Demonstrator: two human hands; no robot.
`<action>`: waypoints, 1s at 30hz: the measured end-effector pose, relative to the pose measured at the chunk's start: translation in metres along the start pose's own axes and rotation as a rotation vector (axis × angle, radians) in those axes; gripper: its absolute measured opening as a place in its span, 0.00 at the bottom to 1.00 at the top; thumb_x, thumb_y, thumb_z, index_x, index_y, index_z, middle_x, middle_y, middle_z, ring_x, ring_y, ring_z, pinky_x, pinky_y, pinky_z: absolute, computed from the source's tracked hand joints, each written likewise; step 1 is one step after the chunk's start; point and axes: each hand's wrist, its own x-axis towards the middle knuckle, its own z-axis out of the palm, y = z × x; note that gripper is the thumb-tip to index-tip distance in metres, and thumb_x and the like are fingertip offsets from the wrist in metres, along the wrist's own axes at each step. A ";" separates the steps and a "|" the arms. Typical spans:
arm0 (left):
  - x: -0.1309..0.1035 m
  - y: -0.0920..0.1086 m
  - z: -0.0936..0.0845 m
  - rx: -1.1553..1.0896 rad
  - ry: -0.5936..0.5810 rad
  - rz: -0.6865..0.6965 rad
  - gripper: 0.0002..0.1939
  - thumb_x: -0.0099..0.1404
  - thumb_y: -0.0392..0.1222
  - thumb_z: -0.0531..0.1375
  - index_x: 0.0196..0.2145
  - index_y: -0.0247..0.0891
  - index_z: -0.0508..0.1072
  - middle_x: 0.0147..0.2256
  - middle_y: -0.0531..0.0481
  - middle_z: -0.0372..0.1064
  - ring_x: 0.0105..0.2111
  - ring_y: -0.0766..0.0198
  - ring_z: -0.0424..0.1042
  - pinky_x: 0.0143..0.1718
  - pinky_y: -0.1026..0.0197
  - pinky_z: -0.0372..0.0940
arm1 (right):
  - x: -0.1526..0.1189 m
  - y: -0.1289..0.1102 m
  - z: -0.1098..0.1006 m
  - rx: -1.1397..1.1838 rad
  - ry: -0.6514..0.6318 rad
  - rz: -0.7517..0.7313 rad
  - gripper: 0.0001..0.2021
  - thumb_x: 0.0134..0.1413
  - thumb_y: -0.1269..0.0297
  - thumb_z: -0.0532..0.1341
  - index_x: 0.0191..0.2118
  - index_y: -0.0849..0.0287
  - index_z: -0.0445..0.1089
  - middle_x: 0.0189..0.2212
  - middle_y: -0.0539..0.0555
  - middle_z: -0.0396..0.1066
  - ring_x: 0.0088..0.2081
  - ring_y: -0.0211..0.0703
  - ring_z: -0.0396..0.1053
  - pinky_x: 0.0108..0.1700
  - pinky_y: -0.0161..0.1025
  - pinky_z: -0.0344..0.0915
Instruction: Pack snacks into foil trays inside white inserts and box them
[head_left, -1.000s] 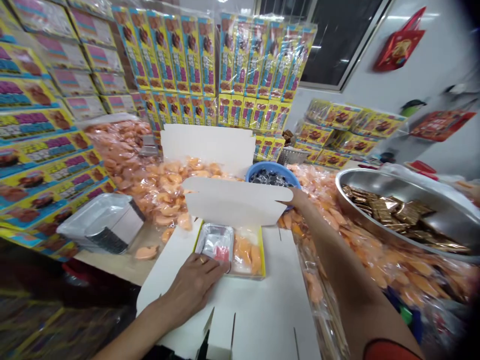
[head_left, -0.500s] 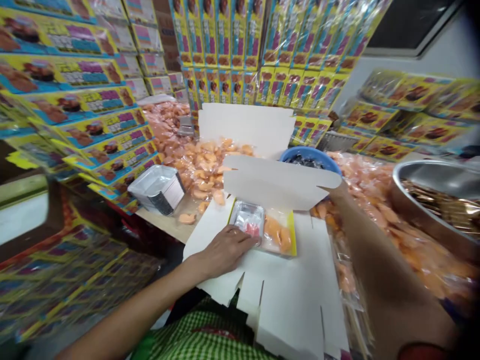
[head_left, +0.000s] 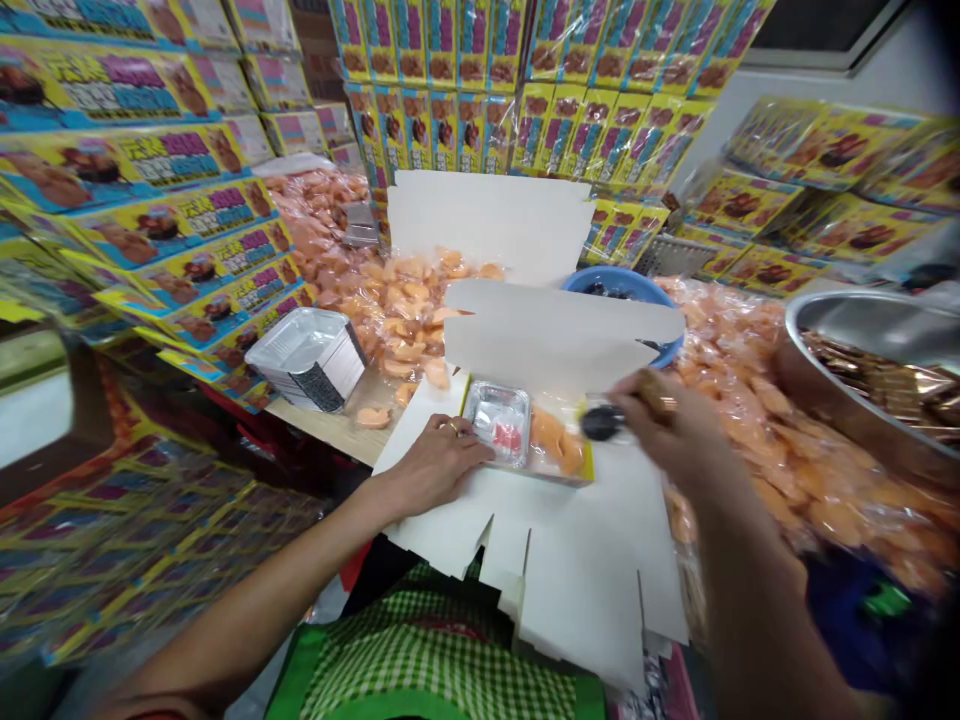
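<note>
Right fingers [head_left: 634,392] pinch dark packet [head_left: 602,423]; white flap [head_left: 551,325] partly hides blue basin [head_left: 660,291]

bare hands [head_left: 436,466]: 2 | silver rectangular foil tray [head_left: 501,387], mid-frame: 1 | round blue plastic basin [head_left: 663,293]: 1 | silver metal bowl [head_left: 874,315]: 1

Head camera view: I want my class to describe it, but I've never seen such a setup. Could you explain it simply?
There is no machine: these are a person's bare hands, seen by a camera worn on the head. On white card sits a yellow-edged box, holding a foil tray and, to its right, orange pieces. The left hand is at the tray's near left edge. The right hand holds a dark item, too blurred to identify. Around them are stacked foil trays, a blue basin and a steel bowl of gold-coloured packets.
</note>
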 end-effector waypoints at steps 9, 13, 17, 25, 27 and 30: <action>0.006 0.010 -0.005 0.097 -0.096 -0.053 0.23 0.61 0.24 0.56 0.51 0.38 0.76 0.41 0.42 0.77 0.50 0.49 0.69 0.47 0.49 0.59 | 0.032 -0.051 0.087 0.126 -0.158 0.160 0.27 0.54 0.51 0.60 0.57 0.58 0.60 0.38 0.56 0.74 0.38 0.51 0.71 0.44 0.47 0.67; 0.002 0.007 -0.003 0.093 -0.093 -0.040 0.19 0.66 0.27 0.55 0.51 0.38 0.76 0.39 0.43 0.77 0.48 0.49 0.70 0.46 0.50 0.60 | 0.026 -0.054 0.090 0.190 -0.177 0.214 0.34 0.56 0.52 0.59 0.65 0.59 0.53 0.39 0.58 0.74 0.39 0.54 0.73 0.45 0.50 0.69; 0.008 0.007 -0.017 0.027 -0.006 -0.049 0.12 0.73 0.37 0.56 0.49 0.40 0.76 0.40 0.44 0.77 0.46 0.50 0.72 0.46 0.49 0.62 | 0.020 -0.055 0.093 0.121 -0.203 0.136 0.25 0.60 0.56 0.57 0.60 0.59 0.60 0.43 0.60 0.75 0.44 0.54 0.73 0.48 0.48 0.68; 0.068 -0.002 -0.030 0.112 -0.033 -0.167 0.07 0.62 0.35 0.63 0.38 0.33 0.78 0.39 0.35 0.79 0.47 0.42 0.73 0.52 0.42 0.63 | 0.006 -0.049 0.096 -0.220 -0.448 -0.117 0.11 0.59 0.65 0.58 0.46 0.57 0.70 0.46 0.62 0.75 0.46 0.55 0.73 0.45 0.44 0.66; 0.072 -0.007 -0.030 0.082 0.015 -0.193 0.08 0.65 0.34 0.59 0.40 0.34 0.78 0.40 0.36 0.79 0.47 0.44 0.74 0.51 0.44 0.64 | 0.006 -0.045 0.092 -0.154 -0.446 -0.105 0.12 0.58 0.65 0.59 0.48 0.57 0.69 0.44 0.60 0.76 0.45 0.54 0.74 0.45 0.44 0.67; 0.066 -0.012 -0.033 -0.072 0.171 -0.256 0.14 0.71 0.36 0.55 0.52 0.36 0.73 0.43 0.42 0.79 0.43 0.54 0.76 0.45 0.54 0.68 | 0.011 -0.042 0.086 0.012 -0.343 0.028 0.21 0.60 0.56 0.58 0.57 0.59 0.66 0.47 0.62 0.76 0.47 0.54 0.74 0.48 0.47 0.68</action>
